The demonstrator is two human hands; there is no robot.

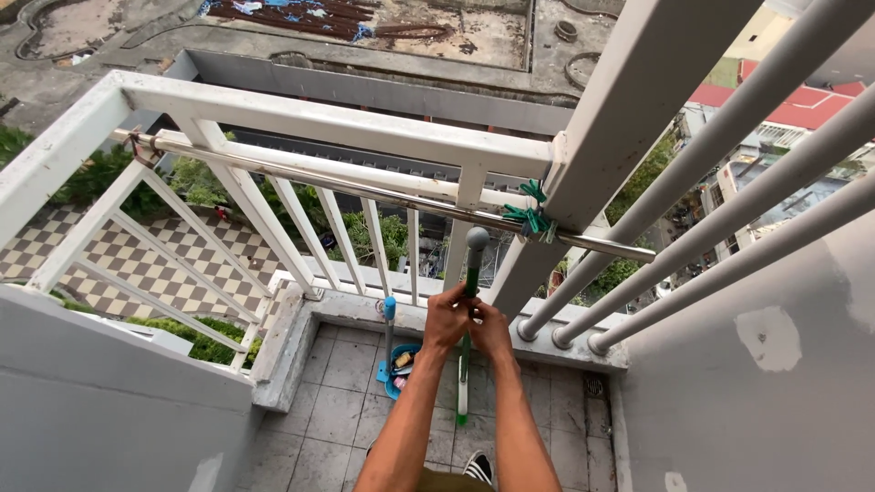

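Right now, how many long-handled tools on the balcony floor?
2. A green-and-white pole with a grey knob top, upright, gripped by the left hand and right hand; a blue-handled tool standing in the blue bucket. Arms may hide others.

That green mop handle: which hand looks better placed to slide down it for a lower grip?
Probably the right hand. Both hands grip the green handle close together, but the right sits slightly lower on the pole, nearer its free lower length, while the left hand holds higher, steadying the grey-capped top.
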